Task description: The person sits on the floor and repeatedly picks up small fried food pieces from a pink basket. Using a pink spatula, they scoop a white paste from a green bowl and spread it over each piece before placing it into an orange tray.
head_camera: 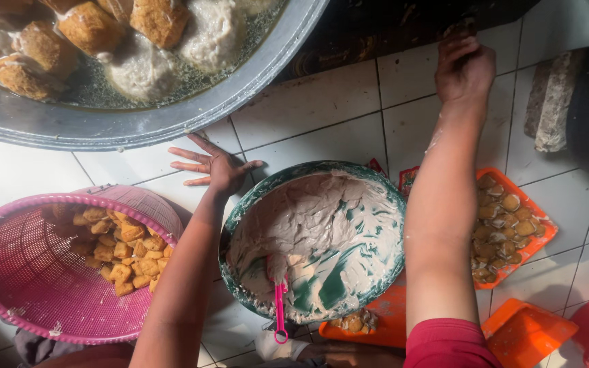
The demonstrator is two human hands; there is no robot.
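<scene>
White floor tiles (322, 109) with dark grout lines carry everything here, and the person sits low over them, both arms stretched forward. The left hand (216, 167) rests flat on the tiles just beyond the rim of a green bowl (376, 187), its fingers (189, 153) spread wide and holding nothing. The right hand (465, 68) reaches much farther out, to the edge of a dark surface at the top; its fingers are drawn close together and curled, and I cannot tell whether they grip anything there.

The green bowl sits between the two arms, smeared inside with pale paste (308, 218), and a pink scraper (280, 300) stands in the paste at the near side with its handle hanging over the rim. To the left, touching the left forearm, lies a pink basket (28, 286) with a heap of fried tofu cubes (121, 252) in it. Above it is a big metal basin (172, 119) holding stuffed tofu pieces (90, 27) and pale dough balls (141, 68). Right of the right forearm sits an orange tray (536, 232) packed with filled tofu, and another orange tray (383, 317) peeks out under the bowl. A grey stone block (550, 102) lies at the far right.
</scene>
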